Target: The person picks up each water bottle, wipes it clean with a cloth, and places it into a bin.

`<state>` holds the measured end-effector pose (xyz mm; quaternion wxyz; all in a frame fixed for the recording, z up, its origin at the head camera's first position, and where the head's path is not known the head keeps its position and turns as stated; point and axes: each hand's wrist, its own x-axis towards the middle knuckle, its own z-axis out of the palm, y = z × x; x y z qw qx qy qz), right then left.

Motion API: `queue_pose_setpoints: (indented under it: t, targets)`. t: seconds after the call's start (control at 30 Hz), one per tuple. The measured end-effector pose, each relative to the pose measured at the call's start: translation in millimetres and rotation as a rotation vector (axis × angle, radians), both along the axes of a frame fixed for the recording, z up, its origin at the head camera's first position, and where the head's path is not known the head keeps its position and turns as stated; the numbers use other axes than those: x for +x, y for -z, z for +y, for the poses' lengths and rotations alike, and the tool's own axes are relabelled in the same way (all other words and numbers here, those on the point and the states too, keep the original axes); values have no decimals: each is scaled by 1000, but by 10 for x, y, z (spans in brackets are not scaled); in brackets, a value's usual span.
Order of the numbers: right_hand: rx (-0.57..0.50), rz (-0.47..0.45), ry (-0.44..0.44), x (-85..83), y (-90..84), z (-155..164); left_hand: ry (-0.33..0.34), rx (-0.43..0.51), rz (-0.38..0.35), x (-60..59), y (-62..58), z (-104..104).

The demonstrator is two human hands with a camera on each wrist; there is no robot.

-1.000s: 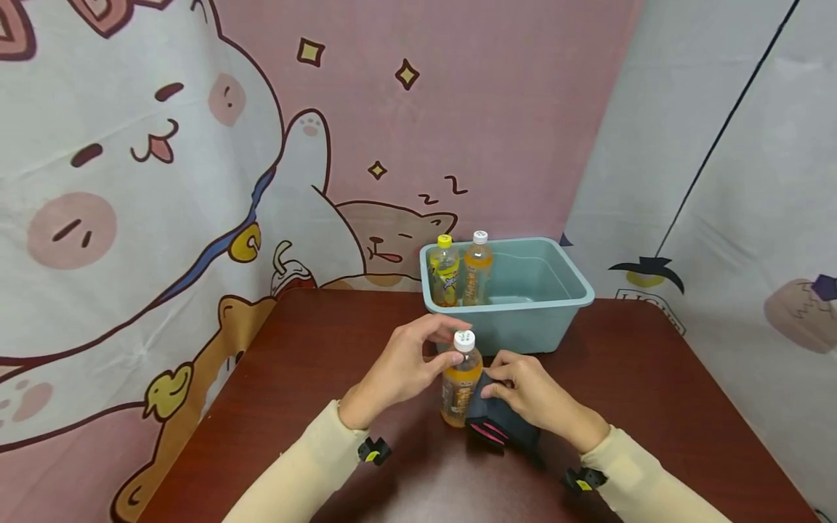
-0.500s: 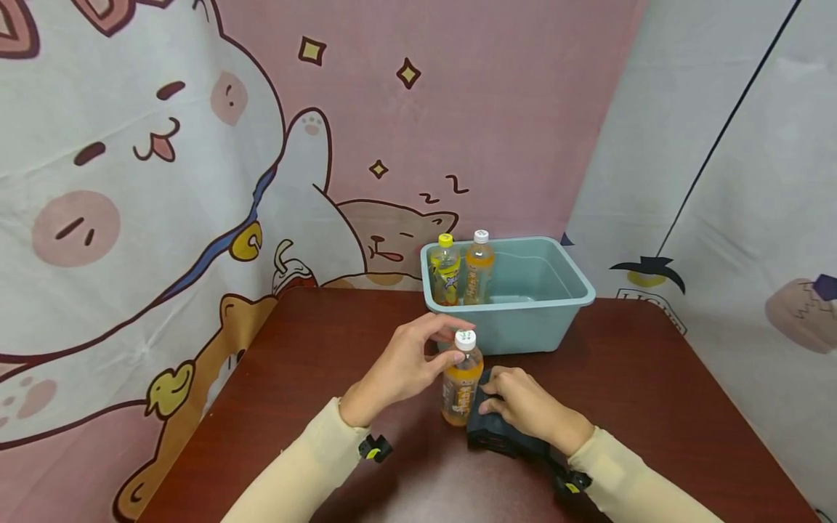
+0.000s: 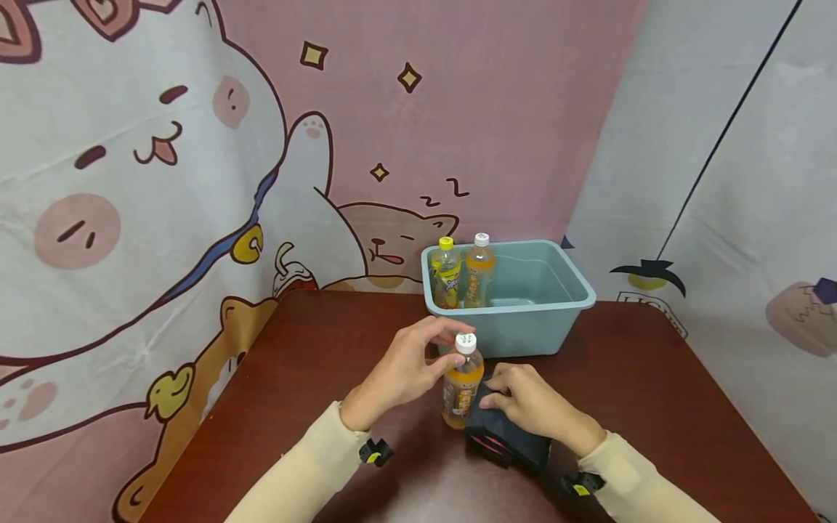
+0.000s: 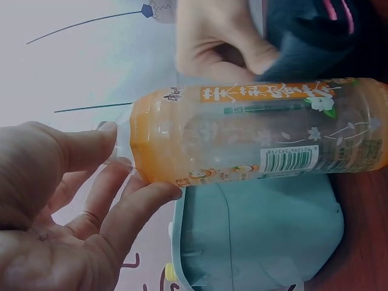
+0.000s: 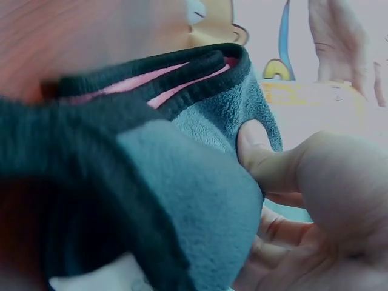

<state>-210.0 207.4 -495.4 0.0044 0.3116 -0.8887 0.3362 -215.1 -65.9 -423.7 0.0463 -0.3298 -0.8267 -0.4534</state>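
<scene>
The left hand (image 3: 402,370) has its fingertips (image 4: 112,130) curled round the white cap and neck of the orange drink bottle (image 3: 461,388), steadying it upright on the table; the thumb and forefinger pinch at the shoulder while the other fingers fan loosely below. The right hand (image 3: 526,403) grasps a dark teal cloth (image 3: 500,439) with pink edging, its thumb (image 5: 257,148) pressed into the fleece, and holds the cloth against the bottle's side at the bottle's 4 o'clock. Bottle and cloth touch; the two hands flank the bottle at 9 and 3 o'clock.

The bottle stands near the middle of the table, just in front of the pale blue plastic tub (image 3: 543,319), which lies at its 1 o'clock, close but apart. Inside the tub's left end stand a yellow-capped bottle (image 3: 447,274) and a white-capped orange bottle (image 3: 479,270), side by side. The rest of the tub shows its bare floor.

The dark red wooden table (image 3: 307,363) has open surface at 9 o'clock of the left hand and at 3 o'clock of the right. The near edge is out of view. Printed cartoon curtains (image 3: 163,181) close the table in behind and on both sides.
</scene>
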Motion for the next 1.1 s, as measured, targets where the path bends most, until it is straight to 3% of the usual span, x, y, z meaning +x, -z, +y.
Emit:
queue_pose_setpoints:
  t: [0.6, 0.87, 1.1]
  targets:
    - [-139, 139, 90, 133, -496, 21, -25, -18, 16, 29, -10, -9]
    - [-229, 230, 137, 116, -608, -73, -32, -30, 47, 45, -20, 8]
    - [-250, 270, 153, 85, -593, -148, -49, -33, 63, 51, -4, 10]
